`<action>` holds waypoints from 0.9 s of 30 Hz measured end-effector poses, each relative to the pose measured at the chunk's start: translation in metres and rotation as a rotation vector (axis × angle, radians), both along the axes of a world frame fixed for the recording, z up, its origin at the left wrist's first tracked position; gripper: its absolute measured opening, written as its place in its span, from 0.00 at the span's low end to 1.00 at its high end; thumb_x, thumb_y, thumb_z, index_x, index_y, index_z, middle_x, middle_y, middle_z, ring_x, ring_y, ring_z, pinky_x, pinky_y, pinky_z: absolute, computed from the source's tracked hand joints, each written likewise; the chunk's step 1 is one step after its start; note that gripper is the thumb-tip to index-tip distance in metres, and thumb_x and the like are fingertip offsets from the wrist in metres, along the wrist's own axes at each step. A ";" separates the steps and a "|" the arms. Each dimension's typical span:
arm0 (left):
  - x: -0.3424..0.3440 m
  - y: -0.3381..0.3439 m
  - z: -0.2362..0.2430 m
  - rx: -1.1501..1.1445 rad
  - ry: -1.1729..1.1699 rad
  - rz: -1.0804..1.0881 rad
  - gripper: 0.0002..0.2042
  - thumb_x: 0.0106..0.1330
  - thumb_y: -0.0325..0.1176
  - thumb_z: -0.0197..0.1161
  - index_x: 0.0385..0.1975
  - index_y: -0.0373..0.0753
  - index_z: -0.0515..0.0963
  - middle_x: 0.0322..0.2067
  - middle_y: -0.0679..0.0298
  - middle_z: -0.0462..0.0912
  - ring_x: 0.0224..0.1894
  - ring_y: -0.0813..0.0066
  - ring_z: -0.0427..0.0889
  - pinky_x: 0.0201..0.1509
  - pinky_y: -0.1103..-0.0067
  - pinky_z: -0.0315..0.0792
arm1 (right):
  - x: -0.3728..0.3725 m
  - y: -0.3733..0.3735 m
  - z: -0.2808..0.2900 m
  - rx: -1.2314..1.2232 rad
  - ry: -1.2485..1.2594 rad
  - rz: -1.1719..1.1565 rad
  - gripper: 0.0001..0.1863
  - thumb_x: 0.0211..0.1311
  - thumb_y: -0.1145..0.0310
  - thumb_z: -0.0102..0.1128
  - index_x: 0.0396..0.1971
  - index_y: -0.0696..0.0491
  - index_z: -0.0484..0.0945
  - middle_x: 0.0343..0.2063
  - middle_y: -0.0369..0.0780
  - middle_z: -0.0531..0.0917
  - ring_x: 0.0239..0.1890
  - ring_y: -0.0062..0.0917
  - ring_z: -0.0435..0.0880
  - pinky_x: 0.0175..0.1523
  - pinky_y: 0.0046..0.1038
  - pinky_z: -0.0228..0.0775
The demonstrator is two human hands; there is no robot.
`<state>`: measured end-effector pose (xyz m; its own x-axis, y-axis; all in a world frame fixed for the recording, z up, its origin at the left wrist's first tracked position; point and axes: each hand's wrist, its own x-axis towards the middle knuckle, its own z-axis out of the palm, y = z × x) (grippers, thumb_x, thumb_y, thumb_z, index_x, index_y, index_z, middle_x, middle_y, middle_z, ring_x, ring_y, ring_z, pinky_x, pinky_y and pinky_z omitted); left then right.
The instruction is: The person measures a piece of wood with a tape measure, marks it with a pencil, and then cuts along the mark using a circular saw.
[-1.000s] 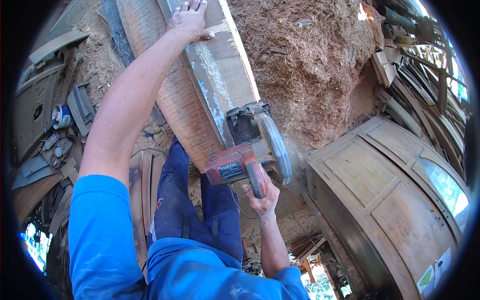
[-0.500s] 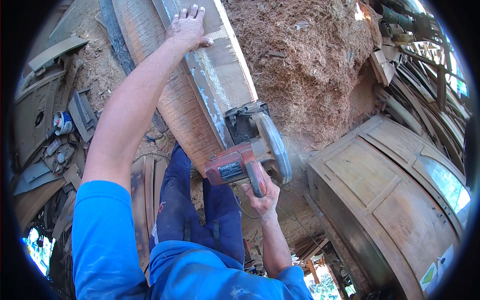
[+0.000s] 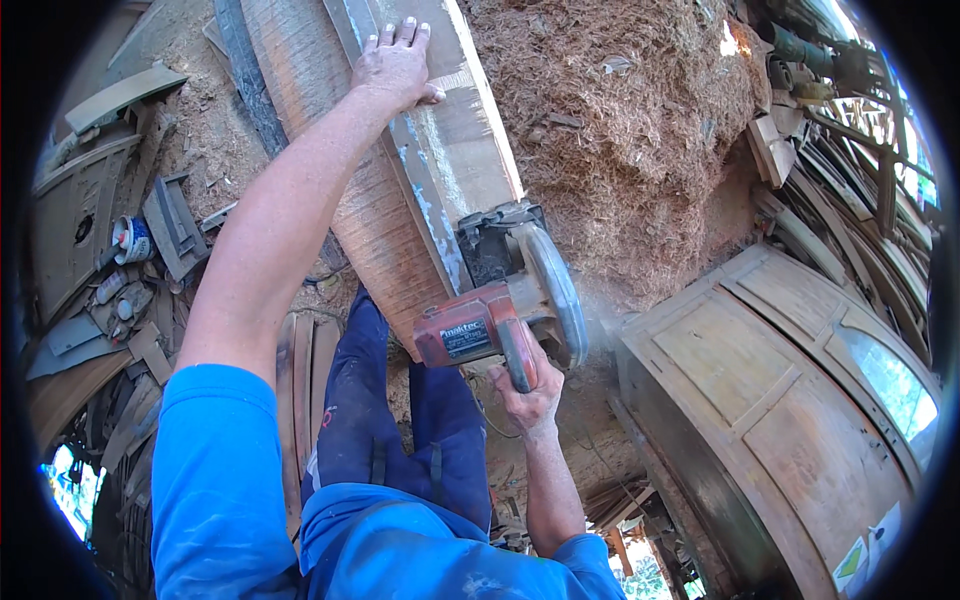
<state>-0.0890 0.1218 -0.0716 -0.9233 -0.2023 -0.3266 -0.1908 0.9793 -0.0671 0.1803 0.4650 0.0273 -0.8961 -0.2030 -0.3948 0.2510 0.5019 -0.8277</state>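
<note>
A cluttered woodworking yard here, dirt ground littered with offcuts, and a great mound of reddish sawdust (image 3: 620, 130) banked up just right of the long wooden plank (image 3: 440, 130). That plank is the anchor: pale, broad, running from the top of the view down toward the person's legs, with a blue-streaked strip along its left edge and a ridged, reddish board lying against it on the left. Below right of the plank sits a big curved panelled wooden piece (image 3: 770, 400), brown and weathered, with small green and white stickers at its lower right corner. On the plank's near end rides the circular saw (image 3: 500, 310), red body with a dark rectangular label on its side, grey round blade guard, a faint haze of dust beside it. The right hand (image 3: 525, 390) is wrapped tight around the saw's red handle from below. The left hand (image 3: 395, 65) lies flat on the plank's far stretch, fingers spread. Well left of the plank, a small blue and white tin (image 3: 130, 240) among grey scraps.
</note>
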 end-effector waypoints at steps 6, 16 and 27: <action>0.000 -0.002 -0.003 0.003 0.016 -0.016 0.54 0.54 0.62 0.72 0.76 0.43 0.52 0.75 0.55 0.54 0.76 0.52 0.55 0.78 0.62 0.55 | -0.009 -0.005 0.002 -0.011 -0.047 0.003 0.38 0.53 0.64 0.76 0.64 0.59 0.73 0.52 0.49 0.85 0.50 0.36 0.88 0.54 0.31 0.79; 0.001 -0.001 0.000 0.007 0.008 -0.001 0.54 0.53 0.62 0.72 0.75 0.43 0.52 0.76 0.56 0.54 0.77 0.55 0.54 0.78 0.63 0.54 | -0.021 -0.018 0.005 -0.013 -0.041 0.001 0.35 0.55 0.67 0.72 0.63 0.59 0.73 0.46 0.42 0.86 0.37 0.19 0.84 0.47 0.23 0.76; 0.001 -0.001 0.002 0.006 0.025 -0.006 0.53 0.52 0.61 0.73 0.75 0.42 0.54 0.75 0.57 0.56 0.76 0.54 0.56 0.78 0.63 0.55 | -0.032 -0.031 0.006 0.009 -0.020 0.009 0.35 0.56 0.66 0.72 0.64 0.60 0.73 0.43 0.41 0.87 0.38 0.19 0.83 0.50 0.25 0.75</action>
<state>-0.0883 0.1213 -0.0697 -0.9323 -0.1949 -0.3048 -0.1865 0.9808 -0.0568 0.1479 0.4344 0.0331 -0.8862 -0.2074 -0.4142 0.2625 0.5120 -0.8179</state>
